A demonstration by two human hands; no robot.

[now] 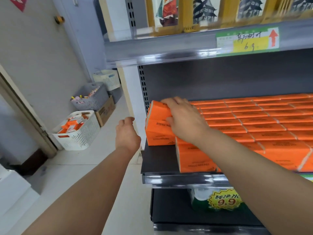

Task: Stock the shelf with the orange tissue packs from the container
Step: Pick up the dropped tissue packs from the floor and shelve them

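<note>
We press the top tissue pack (160, 110) square with our right hand (183, 118) clamped on it — left hand (127, 133) loosely curled, holding nothing.

A bare strip of dark shelf board (159, 158) is lying open below the fingers (171, 101); stacked orange tissue packs (254, 122) are blocking everything rightward.
</note>
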